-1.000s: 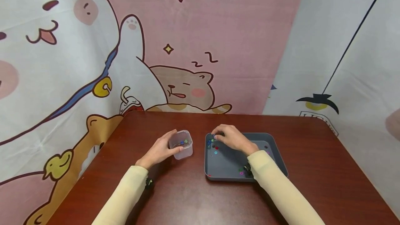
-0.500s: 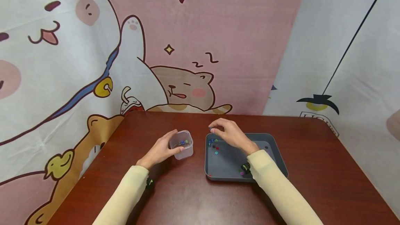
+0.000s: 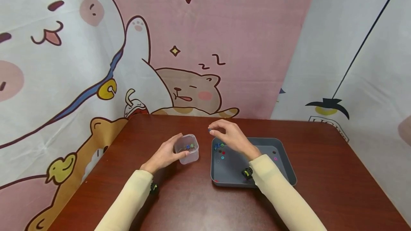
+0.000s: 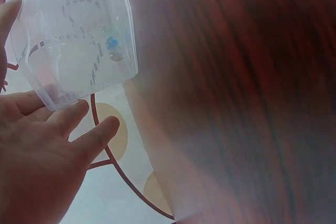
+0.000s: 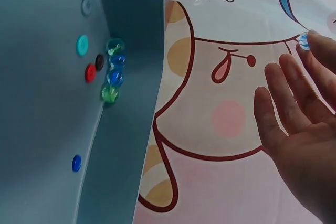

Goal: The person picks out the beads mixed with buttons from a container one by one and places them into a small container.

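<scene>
My left hand [image 3: 163, 156] grips a clear plastic container [image 3: 192, 157] by its sides, thumb at the near side and fingers at the far side. A few glass marbles [image 4: 112, 43] lie inside it. Above the grey tray's back left corner, my right hand [image 3: 232, 136] pinches a clear and blue marble [image 5: 304, 41] between thumb and forefinger, its other fingers loosely spread. In the tray [image 3: 229, 168], several blue and green marbles [image 5: 116, 78] sit in a row along the wall, with small button-like discs [image 5: 82, 45] beside them.
More small discs lie about the tray, including a magenta one [image 3: 275, 158] on the right and a red one [image 3: 216, 181] at the front left. Everything stands on a brown wooden table [image 3: 179, 202]. A printed cloth [image 3: 257, 45] hangs behind it.
My right hand has lifted out of the tray's back left corner with the marble and moved left toward the container. My left hand and the container have stayed in place.
</scene>
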The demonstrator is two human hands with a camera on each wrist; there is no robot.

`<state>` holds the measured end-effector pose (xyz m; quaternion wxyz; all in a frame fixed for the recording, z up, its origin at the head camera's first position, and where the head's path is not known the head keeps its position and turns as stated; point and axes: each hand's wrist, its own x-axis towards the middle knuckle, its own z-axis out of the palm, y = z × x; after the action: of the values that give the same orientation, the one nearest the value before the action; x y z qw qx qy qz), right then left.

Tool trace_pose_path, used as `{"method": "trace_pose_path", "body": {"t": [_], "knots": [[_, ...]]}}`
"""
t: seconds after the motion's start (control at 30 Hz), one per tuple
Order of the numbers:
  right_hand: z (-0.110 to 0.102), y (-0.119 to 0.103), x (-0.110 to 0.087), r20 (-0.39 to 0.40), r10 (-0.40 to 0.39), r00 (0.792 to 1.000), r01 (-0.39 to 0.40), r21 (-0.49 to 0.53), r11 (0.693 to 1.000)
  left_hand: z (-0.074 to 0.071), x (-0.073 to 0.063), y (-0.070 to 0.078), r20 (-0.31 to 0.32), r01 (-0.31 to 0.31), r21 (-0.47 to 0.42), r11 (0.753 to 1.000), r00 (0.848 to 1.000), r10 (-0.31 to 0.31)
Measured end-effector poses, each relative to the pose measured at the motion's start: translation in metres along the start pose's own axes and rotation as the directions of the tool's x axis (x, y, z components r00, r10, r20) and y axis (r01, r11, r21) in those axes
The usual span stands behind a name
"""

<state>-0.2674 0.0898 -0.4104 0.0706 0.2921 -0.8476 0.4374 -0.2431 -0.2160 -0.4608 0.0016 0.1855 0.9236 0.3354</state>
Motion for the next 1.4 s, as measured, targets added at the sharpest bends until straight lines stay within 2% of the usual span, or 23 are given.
{"method": "trace_pose_path", "body": {"t": [0.23,0.43,0.73,0.93,1.4], "knots": [[0.005,-0.009,0.004,-0.007,-0.019,1.0,0.019,0.007,1.0,-0.001,0.001,0.001,0.01,0.018,-0.002,1.0,1.0,-0.018],[0.009,-0.015,0.006,-0.004,-0.01,1.0,0.01,0.018,1.0,-0.001,0.001,-0.001,0.009,0.009,0.004,1.0,1.0,-0.009],[0.016,-0.019,0.008,0.034,-0.028,0.999,0.027,0.032,0.999,0.0,0.001,-0.002,0.008,0.011,-0.01,1.0,1.0,-0.011],[0.021,-0.016,0.007,0.037,-0.038,0.999,0.037,0.02,0.999,0.001,0.0,-0.001,0.004,0.022,-0.011,1.0,1.0,-0.022],[0.037,-0.012,0.015,0.067,-0.066,0.996,0.066,0.001,0.998,0.0,0.0,0.0,-0.003,0.003,-0.005,1.0,1.0,-0.003]]}}
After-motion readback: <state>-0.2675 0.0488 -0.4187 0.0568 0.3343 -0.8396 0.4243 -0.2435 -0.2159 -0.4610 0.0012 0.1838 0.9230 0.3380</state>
